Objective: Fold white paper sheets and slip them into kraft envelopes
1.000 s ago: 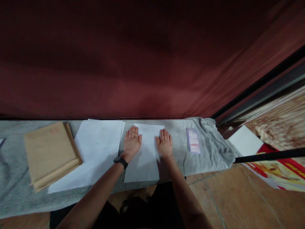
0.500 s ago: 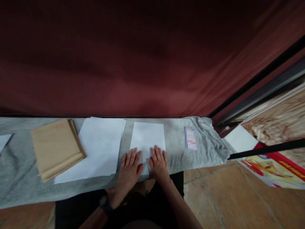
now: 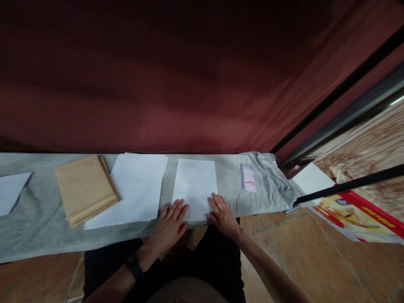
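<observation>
A white sheet of paper (image 3: 195, 185) lies on a grey cloth (image 3: 38, 227) in front of me. My left hand (image 3: 168, 227) rests flat with fingers stretched out at the sheet's near left corner; a dark watch (image 3: 134, 265) is on that wrist. My right hand (image 3: 223, 214) lies flat, fingers spread, on the sheet's near right corner. Neither hand holds anything.
Left of the sheet lie a larger stack of white paper (image 3: 135, 191) and a pile of brown envelopes (image 3: 85, 187). A small printed card (image 3: 248, 177) sits to the right. Another white sheet (image 3: 11, 191) is at the far left. A dark red curtain (image 3: 158, 84) hangs behind; a black bar (image 3: 347, 185) crosses the right.
Both hands slid back along the sheet from its far end to its near edge, then spread apart to its near corners. The view shifted slightly rightward.
</observation>
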Available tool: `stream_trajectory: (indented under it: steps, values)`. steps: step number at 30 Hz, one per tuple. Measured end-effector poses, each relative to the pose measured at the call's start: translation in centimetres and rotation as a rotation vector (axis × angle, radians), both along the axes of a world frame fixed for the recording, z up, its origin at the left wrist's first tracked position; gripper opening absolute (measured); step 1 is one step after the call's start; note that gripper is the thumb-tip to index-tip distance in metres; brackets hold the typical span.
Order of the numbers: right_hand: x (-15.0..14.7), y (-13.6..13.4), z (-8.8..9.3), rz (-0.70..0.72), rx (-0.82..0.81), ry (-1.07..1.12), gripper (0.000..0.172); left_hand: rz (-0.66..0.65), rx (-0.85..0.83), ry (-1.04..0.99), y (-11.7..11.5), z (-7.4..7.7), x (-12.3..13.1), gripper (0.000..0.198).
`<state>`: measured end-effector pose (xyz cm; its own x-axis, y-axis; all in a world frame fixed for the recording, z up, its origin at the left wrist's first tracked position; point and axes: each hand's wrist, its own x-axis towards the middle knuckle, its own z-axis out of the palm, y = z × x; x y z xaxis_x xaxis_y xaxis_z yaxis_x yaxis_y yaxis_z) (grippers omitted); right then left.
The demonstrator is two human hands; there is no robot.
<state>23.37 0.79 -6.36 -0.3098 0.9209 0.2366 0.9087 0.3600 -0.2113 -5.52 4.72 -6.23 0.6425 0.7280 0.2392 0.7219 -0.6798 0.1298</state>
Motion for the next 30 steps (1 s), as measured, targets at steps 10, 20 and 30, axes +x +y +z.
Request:
stream_trajectory:
  steps: [10, 20, 30]
  values:
    - [2.2, 0.1, 0.1, 0.145, -0.082, -0.041, 0.082, 0.003, -0.056, -0.009, 0.6, 0.4, -0.3, 0.044]
    - [3.2, 0.6, 1.7, 0.152, -0.167, 0.012, 0.071, 0.012, -0.204, 0.010, 1.9, 2.1, -0.7, 0.056]
    - [3.8, 2.1, 1.2, 0.060, -0.200, 0.320, 0.072, -0.045, -0.166, -0.223, 1.0, 1.4, -2.3, 0.039]
